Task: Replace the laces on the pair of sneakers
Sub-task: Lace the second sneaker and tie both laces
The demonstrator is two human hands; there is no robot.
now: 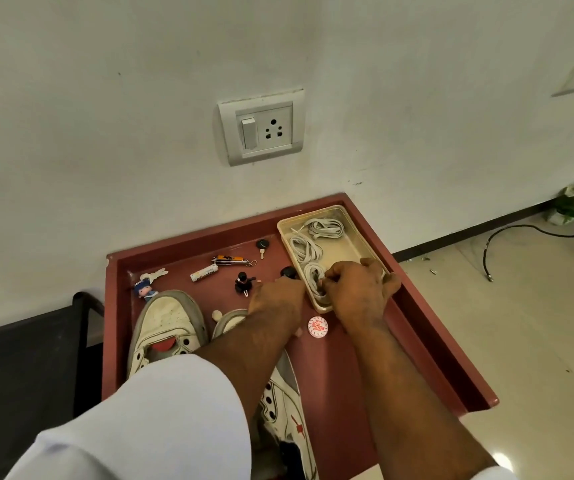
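Both hands reach toward the near end of a shallow beige tray [342,212] at the far right of the red surface [427,327]. The right hand [360,292] has its fingers curled down onto a bundle of pale laces [313,273] in the tray — it seems to pinch them. The left hand [276,301] rests just beside the tray's near corner; I cannot tell how its fingers lie. Two more lace coils lie farther back in the tray. The two white sneakers [167,323] sit unlaced at the left, toes toward the wall — one partly hidden under the left forearm. Keys, a battery and small figures lie scattered nearby.
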